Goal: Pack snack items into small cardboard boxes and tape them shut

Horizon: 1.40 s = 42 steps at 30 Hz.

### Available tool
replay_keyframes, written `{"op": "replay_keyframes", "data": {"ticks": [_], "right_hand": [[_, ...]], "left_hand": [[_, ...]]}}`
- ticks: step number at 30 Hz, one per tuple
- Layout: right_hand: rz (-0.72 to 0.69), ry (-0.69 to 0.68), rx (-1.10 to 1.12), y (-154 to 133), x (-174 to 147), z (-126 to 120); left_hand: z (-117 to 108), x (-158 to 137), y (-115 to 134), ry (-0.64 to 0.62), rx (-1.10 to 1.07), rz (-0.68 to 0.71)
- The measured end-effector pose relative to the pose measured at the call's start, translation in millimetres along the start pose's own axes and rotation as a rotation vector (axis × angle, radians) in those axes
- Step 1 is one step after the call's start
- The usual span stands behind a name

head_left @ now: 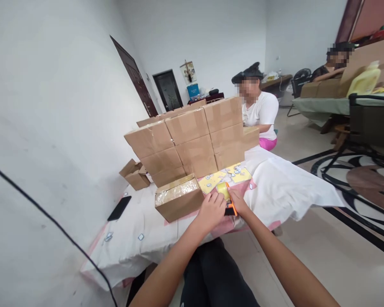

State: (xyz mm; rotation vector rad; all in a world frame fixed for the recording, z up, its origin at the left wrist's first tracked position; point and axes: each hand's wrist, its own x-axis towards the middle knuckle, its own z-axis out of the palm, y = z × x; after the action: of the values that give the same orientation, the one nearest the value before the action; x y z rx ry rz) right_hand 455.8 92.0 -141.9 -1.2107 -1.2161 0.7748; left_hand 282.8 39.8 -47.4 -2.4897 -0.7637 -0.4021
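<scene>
Both of my hands are on an orange-framed tape dispenser (234, 209) just above the near edge of the cloth-covered table. My right hand (238, 200) grips its right side. From the left, my left hand (213, 209) closes over its near end, with the fingers curled. A yellowish tape roll (223, 190) shows between the hands. Left of my left hand sits a cardboard box (181, 202) with shiny clear tape across its top. My fingers hide part of the dispenser.
Stacked cardboard boxes (195, 149) stand behind the hands. An open small carton (136, 177) and a black phone-like slab (119, 208) lie left on the table cloth (141, 251). A person (264, 108) sits beyond the stack; another person (326, 72) is farther right. A black cable (51, 216) crosses the left side.
</scene>
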Motion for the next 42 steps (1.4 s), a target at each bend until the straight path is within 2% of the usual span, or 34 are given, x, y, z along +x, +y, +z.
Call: {"op": "replay_keyframes", "data": {"ticks": [5,12,15,21,25,29,31,34,37,42], "right_hand": [[-0.007,0.016,0.022,3,-2,-1],[-0.065,-0.051,0.048,-3,-5,-2],[-0.113,-0.074,0.045,-6,-5,-2],[-0.183,-0.062,0.018,-1,-2,0],[-0.194,-0.085,-0.007,5,1,0],[-0.195,-0.062,-0.024,5,0,0],[-0.201,-0.032,-0.016,3,-1,-1],[-0.21,-0.011,-0.006,-2,-4,-3],[-0.213,0.007,-0.013,-5,-7,-4],[-0.246,0.04,-0.014,-9,-13,-4]], "left_hand": [[-12,-4,-8,-0.018,-0.102,-0.15],[-16,-1,-1,-0.06,-0.427,-0.46],[-12,0,1,-0.07,-0.649,-0.586],[5,-8,0,-0.113,-1.3,-0.67],[22,-10,4,0.04,-1.546,-0.854],[39,-12,19,0.29,-1.647,-1.117],[45,-12,31,0.363,-1.693,-1.217],[50,-11,45,0.363,-1.773,-1.31],[52,-10,53,0.342,-1.826,-1.343],[59,-25,61,0.418,-1.849,-1.378]]}}
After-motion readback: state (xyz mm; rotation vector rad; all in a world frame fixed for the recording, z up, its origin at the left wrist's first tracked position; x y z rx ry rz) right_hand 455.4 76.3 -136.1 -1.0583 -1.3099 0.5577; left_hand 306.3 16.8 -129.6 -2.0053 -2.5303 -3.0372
